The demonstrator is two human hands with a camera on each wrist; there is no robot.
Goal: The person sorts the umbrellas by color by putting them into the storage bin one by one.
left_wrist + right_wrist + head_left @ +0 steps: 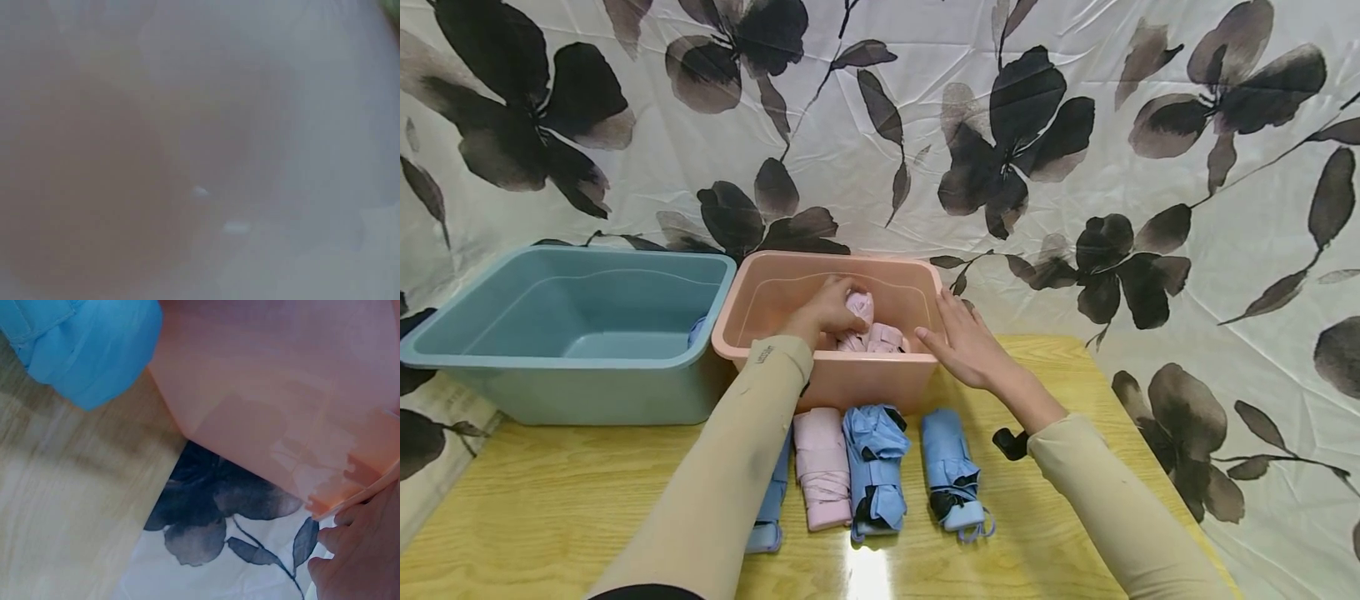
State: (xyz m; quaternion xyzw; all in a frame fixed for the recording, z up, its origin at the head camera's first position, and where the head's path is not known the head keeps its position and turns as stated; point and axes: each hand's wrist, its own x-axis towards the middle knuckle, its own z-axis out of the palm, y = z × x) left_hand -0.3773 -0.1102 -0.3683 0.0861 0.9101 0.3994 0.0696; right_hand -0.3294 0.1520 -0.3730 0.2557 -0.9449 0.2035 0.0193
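Inside the pink bin (865, 379), my left hand (823, 315) grips a pink folded umbrella (860, 307) by its upper end. Another pink folded umbrella (887, 337) lies beside it in the bin; the front wall hides their lower parts. My right hand (972, 346) rests on the bin's right rim, fingers straight along the outside and thumb toward the front corner. In the right wrist view, fingertips (334, 537) touch the rim's edge. The left wrist view is too blurred to make anything out.
In front of the bin lie a pink folded umbrella (822, 467) and blue ones (877, 471), (951, 467), with another blue umbrella (769, 517) partly behind my left forearm. A blue-green bin (625, 392) stands left, holding something blue (696, 332). Floral cloth (865, 150) hangs behind the wooden table (587, 500).
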